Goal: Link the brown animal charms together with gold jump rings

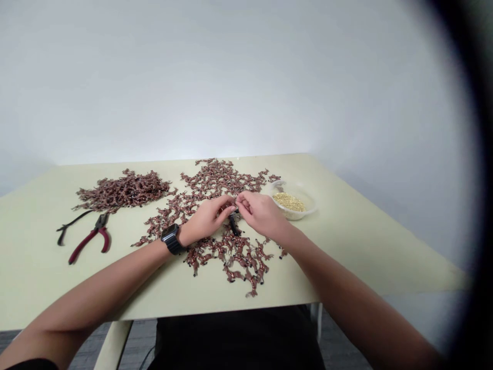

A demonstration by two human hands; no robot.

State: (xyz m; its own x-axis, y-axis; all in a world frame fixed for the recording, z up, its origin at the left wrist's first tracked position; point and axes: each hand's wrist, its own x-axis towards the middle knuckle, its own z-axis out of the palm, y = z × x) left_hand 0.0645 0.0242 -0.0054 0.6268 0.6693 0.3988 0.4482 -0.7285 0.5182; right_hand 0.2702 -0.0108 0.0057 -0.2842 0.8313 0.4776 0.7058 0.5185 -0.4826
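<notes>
My left hand [210, 216], with a black watch [173, 239] on its wrist, has its thumb and fingers curled together over the spread of small brown figures. Close against its fingertips, my right hand [260, 209] is closed in a pinch. Whatever is between the fingers is too small and hidden to name. A black object [233, 225] shows just below the fingertips, its kind unclear. Small brown horse-shaped figures [246, 262] with black feet lie scattered under and around both hands. To the right of my right hand is a clear plastic bowl [296, 216] holding many small gold-coloured pieces [289, 202].
A dense heap of similar brown figures [127, 190] lies at the left of the pale table [370, 231]. In front of it are red-handled pliers [100, 226] and a thin black tool [73, 223]. A plain wall [192, 77] stands behind the table.
</notes>
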